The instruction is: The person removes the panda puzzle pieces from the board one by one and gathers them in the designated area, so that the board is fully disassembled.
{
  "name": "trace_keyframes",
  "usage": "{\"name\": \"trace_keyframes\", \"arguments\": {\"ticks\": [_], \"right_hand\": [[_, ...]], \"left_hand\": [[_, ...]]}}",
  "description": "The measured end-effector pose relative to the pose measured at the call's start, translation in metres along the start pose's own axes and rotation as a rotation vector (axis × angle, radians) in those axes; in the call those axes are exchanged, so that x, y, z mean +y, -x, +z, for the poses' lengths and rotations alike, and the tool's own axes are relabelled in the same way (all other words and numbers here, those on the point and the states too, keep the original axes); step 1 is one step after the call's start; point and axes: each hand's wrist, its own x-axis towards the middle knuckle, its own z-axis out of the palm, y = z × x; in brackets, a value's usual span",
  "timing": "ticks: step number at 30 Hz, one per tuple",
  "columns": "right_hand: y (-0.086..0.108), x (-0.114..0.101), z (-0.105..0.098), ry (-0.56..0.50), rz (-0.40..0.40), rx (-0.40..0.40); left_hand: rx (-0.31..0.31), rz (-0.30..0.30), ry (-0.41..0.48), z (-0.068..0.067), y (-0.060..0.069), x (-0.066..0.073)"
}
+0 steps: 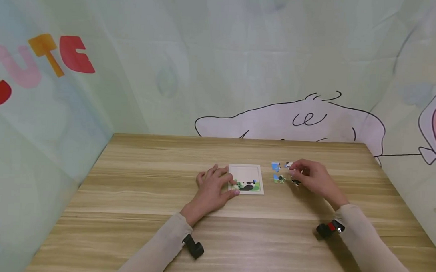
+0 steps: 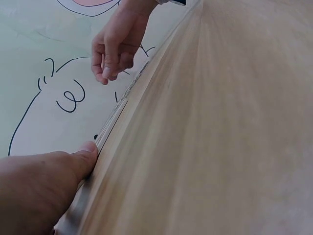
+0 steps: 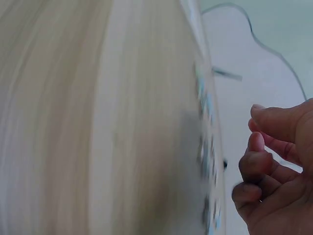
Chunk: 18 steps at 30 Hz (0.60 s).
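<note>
In the head view my left hand (image 1: 213, 188) rests at the left side of a small square puzzle frame (image 1: 262, 181). Its thumb (image 2: 84, 155) touches the frame's lower edge, and another fingertip lies over the picture. Panda-picture pieces (image 1: 248, 186) fill the bottom strip inside the frame. My right hand (image 1: 312, 177) hovers over loose jigsaw pieces (image 1: 279, 179) right of the frame, thumb and forefinger close together. No piece shows between those fingertips in the right wrist view. The hand partly covers a black-and-white piece (image 1: 288, 165) and a dark piece (image 1: 295, 182).
The wooden table (image 1: 250, 241) runs back to a printed cloth wall (image 1: 213, 63) with a cartoon figure and large letters. A blue piece (image 1: 276, 166) lies just right of the frame. Each sleeved wrist carries a black camera (image 1: 193, 247).
</note>
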Motion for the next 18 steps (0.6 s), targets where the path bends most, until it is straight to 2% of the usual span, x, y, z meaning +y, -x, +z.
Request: {"name": "trace_keyframes", "arguments": {"ticks": [3,11,18], "right_hand": [[-0.005,-0.016,0.011,-0.035,-0.005,-0.050],[-0.017,-0.048,0.043,-0.133,-0.093,-0.201],[-0.023,-0.063,0.062,-0.156,-0.134,-0.248]], "left_hand": [[0.001,-0.003,0.001,0.000,0.000,0.001],[-0.003,-0.009,-0.016,0.001,-0.001,-0.001],[-0.006,-0.008,-0.014,0.001,-0.001,-0.001]]}}
